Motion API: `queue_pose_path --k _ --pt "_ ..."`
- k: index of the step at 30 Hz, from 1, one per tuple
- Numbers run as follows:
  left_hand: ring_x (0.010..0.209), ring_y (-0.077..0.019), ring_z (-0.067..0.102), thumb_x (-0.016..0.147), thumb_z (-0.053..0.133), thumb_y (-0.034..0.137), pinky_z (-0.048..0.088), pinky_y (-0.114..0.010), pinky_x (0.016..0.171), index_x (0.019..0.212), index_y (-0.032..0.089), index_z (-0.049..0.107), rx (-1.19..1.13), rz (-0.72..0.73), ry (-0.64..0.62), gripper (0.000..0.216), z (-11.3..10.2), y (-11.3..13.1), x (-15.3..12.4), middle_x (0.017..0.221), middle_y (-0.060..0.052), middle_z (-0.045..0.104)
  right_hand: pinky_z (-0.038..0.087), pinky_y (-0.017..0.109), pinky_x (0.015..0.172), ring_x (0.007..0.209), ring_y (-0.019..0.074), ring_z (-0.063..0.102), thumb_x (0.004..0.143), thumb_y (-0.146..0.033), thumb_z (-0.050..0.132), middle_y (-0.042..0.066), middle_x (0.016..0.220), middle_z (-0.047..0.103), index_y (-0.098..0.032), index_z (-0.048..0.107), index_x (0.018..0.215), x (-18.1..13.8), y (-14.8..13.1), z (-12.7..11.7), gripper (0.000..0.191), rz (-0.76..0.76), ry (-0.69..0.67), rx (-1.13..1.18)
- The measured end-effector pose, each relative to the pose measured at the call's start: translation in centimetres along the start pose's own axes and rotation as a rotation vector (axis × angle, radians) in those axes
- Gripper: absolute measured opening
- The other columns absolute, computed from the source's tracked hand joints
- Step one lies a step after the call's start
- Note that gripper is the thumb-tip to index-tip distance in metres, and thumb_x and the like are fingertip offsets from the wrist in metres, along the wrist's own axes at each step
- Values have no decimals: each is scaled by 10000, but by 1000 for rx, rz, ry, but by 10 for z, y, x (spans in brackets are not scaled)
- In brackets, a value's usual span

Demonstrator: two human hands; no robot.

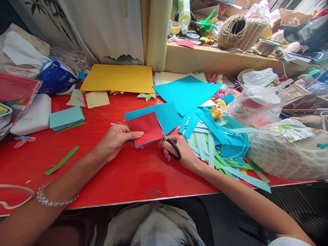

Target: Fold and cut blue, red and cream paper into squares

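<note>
Between its thumb and fingers my left hand (119,140) pinches a red paper square (146,128) together with the blue paper (166,116) beneath it. The blue sheet sticks out past the square's top and right edges. My right hand (180,150) is closed on black-handled scissors (174,149). Their blades meet the papers near the right edge of the red square; how far they are open is hard to see. Behind the hands lies a larger blue sheet (189,94). Cut blue and green paper strips (212,143) are heaped to the right.
A yellow sheet (119,78) lies at the back of the red table (107,184). Stacked light-blue squares (67,118) and a green strip (62,160) are on the left. A netted bundle (282,150) and a plastic bag (256,99) stand at the right. Twine (232,31) sits on the ledge.
</note>
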State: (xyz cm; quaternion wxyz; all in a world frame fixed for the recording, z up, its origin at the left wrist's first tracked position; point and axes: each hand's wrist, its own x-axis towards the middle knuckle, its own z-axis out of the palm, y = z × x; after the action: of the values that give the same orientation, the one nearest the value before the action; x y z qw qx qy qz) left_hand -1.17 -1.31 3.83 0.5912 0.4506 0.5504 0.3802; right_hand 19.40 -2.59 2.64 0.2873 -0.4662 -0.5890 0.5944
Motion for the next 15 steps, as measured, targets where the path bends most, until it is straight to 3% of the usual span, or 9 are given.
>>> queue_pose_path --k 9,15 --pt "597 -154 642 598 761 295 519 -208 568 530 194 701 -30 -14 -19 135 1 2 -2 673 -37 721 393 207 503 471 93 515 767 -354 552 -8 509 550 -167 529 558 1 -5 -3 282 16 -30 -14" --pt "565 -152 638 609 750 294 515 -217 567 531 191 700 -19 -33 -18 139 1 0 -1 623 -34 709 417 218 537 471 97 521 761 -299 525 -8 496 546 -175 497 520 0 -5 -3 273 26 -16 -44"
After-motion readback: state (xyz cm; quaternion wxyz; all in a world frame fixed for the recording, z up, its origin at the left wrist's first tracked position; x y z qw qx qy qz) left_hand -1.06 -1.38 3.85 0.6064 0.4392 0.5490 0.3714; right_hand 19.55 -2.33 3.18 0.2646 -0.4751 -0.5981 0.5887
